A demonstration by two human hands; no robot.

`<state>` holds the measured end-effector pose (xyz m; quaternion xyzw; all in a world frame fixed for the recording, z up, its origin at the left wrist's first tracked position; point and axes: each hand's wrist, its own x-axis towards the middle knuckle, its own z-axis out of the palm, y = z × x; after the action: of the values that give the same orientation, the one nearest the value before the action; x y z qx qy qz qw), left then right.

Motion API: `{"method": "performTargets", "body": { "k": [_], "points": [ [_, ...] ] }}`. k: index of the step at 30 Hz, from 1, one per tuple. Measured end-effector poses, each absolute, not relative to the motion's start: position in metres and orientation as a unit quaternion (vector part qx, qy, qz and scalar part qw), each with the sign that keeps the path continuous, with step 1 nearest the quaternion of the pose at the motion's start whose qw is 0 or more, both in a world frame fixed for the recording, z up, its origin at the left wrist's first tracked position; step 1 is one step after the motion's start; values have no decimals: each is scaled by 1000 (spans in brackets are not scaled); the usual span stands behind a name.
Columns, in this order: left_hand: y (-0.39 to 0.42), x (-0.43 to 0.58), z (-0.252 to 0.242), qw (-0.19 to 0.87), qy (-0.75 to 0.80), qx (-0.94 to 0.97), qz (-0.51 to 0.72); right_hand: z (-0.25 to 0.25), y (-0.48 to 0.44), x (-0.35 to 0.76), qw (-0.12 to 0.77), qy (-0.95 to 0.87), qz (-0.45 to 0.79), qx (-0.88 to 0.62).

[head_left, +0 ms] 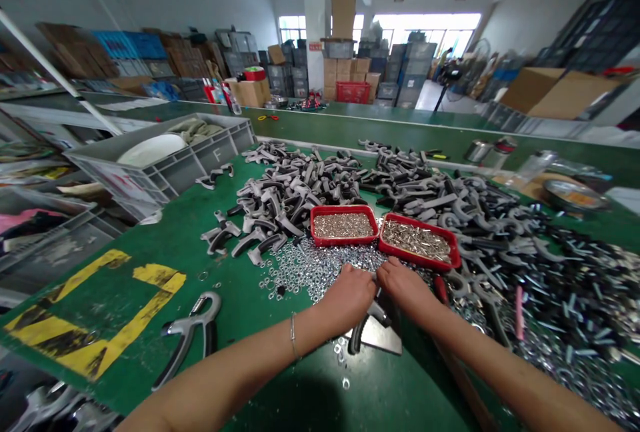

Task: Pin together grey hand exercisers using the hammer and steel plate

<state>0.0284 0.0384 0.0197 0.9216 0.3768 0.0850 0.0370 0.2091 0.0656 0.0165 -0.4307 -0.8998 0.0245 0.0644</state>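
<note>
My left hand and my right hand meet with curled fingers above a small metal plate. Below the left hand juts out a grey-and-black tool handle, and its upper end is hidden by my fingers. My right fingers pinch close to the same spot; what they hold is covered. Just beyond the hands, many small metal nuts lie scattered. Two red trays hold tiny metal parts: the left tray fine pieces, the right tray longer pins.
A large heap of grey-black handles covers the bench's middle. An assembled two-handled tool lies at left near yellow-black tape. A hammer-like wooden shaft rests beside my right arm. Black parts with bolts pile up at right. A grey crate stands left.
</note>
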Motion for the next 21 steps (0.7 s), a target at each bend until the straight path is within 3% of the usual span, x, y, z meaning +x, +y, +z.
{"method": "performTargets", "body": {
  "k": [6, 13, 18, 21],
  "points": [
    [3, 21, 9, 24, 365, 925, 101, 16, 27, 255, 65, -831, -29, -551],
    [-20, 20, 2, 73, 461, 876, 124, 7, 0, 278, 74, -796, 29, -601],
    [-20, 24, 2, 44, 458, 883, 96, 22, -3, 268, 153, -774, 162, -593],
    [-24, 26, 2, 53, 470, 876, 98, 23, -7, 265, 137, -757, 219, -599]
  ]
}}
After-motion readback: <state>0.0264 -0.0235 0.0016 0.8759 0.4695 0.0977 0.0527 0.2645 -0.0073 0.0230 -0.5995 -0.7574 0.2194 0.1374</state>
